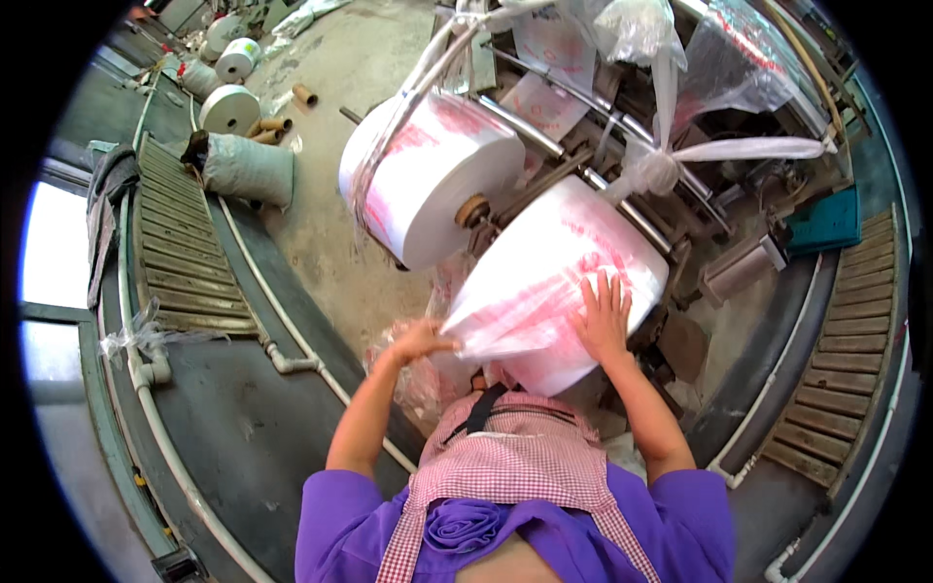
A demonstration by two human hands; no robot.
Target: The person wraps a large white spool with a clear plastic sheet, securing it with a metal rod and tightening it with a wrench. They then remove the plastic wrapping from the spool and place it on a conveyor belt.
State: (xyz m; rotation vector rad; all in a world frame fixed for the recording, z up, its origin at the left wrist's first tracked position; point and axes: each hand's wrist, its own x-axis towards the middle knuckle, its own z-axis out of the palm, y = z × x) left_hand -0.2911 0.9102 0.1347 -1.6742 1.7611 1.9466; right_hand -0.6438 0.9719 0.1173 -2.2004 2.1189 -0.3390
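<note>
A large roll of white plastic film with red print (pixel 573 243) is mounted on the machine right in front of me. On its near right side my right hand (pixel 604 319) lies flat, fingers spread over the surface. My left hand (pixel 424 342) pinches a loose edge of the film (pixel 496 335) and holds it out to the left of the roll, so the film stretches in creases between the two hands. Beyond it to the left hangs a second printed film roll (pixel 437 180), with a brown core end showing. Neither hand touches that one.
Metal rollers (pixel 622 121) and tied plastic strips (pixel 656 170) cross the machine frame beyond the rolls. A teal box (pixel 824 222) stands at right. Farther left are a stuffed sack (pixel 248 170), cardboard tubes (pixel 304 94) and white rolls (pixel 229 109). Crumpled film (pixel 413 374) lies near my left forearm.
</note>
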